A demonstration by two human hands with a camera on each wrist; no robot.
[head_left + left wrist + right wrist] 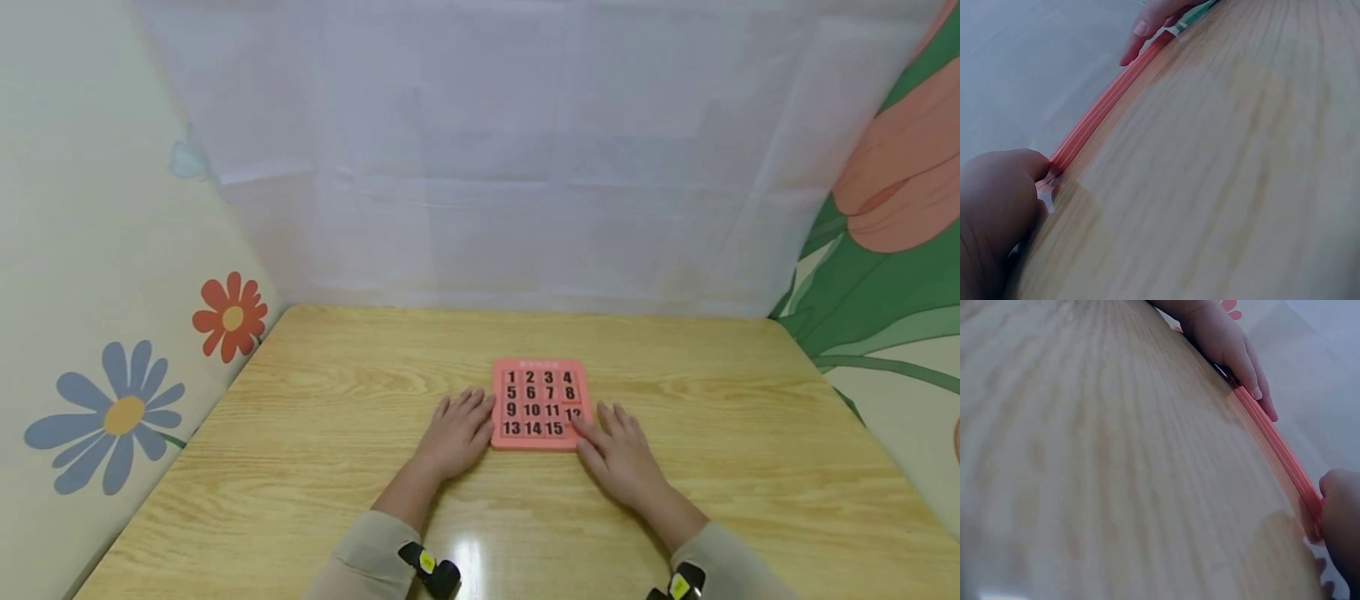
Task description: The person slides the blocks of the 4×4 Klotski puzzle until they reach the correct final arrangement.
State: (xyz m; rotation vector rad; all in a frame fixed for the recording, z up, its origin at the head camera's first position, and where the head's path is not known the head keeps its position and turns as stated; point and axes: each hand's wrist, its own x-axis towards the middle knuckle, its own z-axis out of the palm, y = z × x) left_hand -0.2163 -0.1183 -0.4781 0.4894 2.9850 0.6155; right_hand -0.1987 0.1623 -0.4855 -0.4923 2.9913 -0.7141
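A pink number slide puzzle [531, 402] lies flat on the wooden table, its numbers running in order from 1 to 15. Tile 12 [572, 414] sits slightly lower than its row, above the gap at the bottom right. On that tile rests the index fingertip of my right hand [621, 457], whose thumb is at the frame's lower right edge. My left hand [455, 435] lies along the frame's left side with fingers extended. From the left wrist view, the puzzle's edge [1107, 103] shows side-on; the numbers are hidden there.
The wooden table [300, 500] extends around the puzzle. Behind it hangs a white sheet [487, 167]. Flower-patterned walls [90, 250] stand on both sides. Black straps with small devices [435, 571] are worn on both sleeves.
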